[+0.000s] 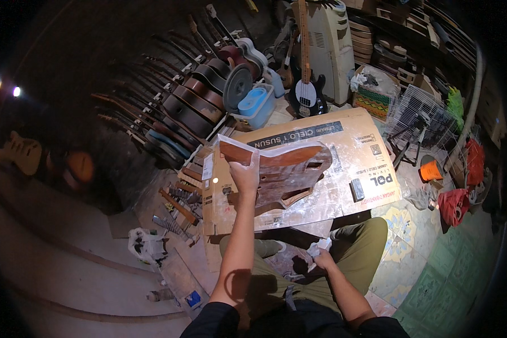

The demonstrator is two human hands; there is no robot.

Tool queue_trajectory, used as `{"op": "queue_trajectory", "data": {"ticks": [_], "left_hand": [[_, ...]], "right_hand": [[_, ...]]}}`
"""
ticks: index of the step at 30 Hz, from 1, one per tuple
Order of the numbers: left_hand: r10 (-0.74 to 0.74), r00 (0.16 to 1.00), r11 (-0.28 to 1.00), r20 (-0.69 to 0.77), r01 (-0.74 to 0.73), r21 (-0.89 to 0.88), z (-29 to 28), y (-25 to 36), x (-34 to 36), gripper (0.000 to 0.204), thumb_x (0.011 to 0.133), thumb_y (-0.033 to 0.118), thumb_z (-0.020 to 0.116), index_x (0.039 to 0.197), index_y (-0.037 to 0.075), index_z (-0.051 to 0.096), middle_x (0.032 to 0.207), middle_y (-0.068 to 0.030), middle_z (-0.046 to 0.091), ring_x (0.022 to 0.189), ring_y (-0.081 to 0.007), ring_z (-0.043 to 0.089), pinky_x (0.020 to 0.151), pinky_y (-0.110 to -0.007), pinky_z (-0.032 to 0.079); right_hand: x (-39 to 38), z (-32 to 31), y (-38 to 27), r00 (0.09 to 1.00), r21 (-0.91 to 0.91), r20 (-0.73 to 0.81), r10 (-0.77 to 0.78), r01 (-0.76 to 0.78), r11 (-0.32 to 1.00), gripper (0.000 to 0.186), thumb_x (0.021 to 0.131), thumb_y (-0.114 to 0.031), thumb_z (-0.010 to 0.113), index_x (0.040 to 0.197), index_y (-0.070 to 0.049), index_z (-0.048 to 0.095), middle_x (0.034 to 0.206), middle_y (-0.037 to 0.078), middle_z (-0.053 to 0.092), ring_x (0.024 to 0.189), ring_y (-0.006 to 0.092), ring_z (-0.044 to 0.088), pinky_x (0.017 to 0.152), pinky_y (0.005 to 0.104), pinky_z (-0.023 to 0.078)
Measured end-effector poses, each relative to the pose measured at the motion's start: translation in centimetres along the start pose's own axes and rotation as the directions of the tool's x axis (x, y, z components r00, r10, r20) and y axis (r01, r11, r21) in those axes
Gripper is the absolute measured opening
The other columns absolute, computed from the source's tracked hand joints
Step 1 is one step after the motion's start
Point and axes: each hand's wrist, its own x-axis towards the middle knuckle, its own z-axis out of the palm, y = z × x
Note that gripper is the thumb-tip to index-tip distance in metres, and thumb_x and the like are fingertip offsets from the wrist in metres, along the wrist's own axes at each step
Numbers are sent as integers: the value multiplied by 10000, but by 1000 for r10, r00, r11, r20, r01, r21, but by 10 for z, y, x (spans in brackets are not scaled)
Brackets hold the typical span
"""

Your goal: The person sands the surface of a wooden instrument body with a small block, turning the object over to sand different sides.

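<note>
Brown wooden guitar body (284, 173) tilts over flat tan cardboard (352, 158), our left hand (246, 173) gripping its left end, our right hand (324, 259), nearer, clutching crumpled white cloth or paper (318, 247): likely dust-wiping, next stroke needing steady support.

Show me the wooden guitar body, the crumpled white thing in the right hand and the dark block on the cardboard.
Guitar body (281, 178): head view, middle of its broad face.
Crumpled white thing (321, 244): head view, its upper part.
Dark block (357, 190): head view, its visible face.
</note>
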Motion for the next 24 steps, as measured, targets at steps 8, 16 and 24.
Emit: {"op": "queue_trajectory", "data": {"ticks": [8, 16, 24], "left_hand": [[-39, 999, 994, 9, 38, 107, -8, -20, 0, 557, 908, 334, 785, 1126, -137, 583, 1085, -266, 698, 980, -354, 702, 881, -429, 528], [-261, 960, 965, 104, 260, 25, -20, 6, -17, 495, 936, 270, 755, 1179, -124, 578, 1073, -200, 695, 974, -269, 681, 888, -405, 521], [175, 968, 883, 178, -74, -464, -67, 55, -45, 283, 808, 7, 794, 1034, 14, 623, 979, -85, 690, 913, -168, 659, 879, -317, 515]], "right_hand": [[-13, -5, -25, 998, -39, 66, 23, -20, 999, 399, 906, -271, 602, 1188, 0, 682, 1136, 263, 711, 1100, 400, 672, 935, 437, 507], [-5, -4, -11, 1000, -65, -3, 8, -8, 998, 410, 945, -337, 597, 1148, 5, 695, 1052, 251, 729, 1017, 370, 699, 896, 435, 518], [-93, -62, -222, 821, 158, -158, -549, 569, 807, 418, 910, -37, 523, 1306, -41, 657, 1243, 163, 681, 1096, 291, 620, 999, 389, 456]]}}
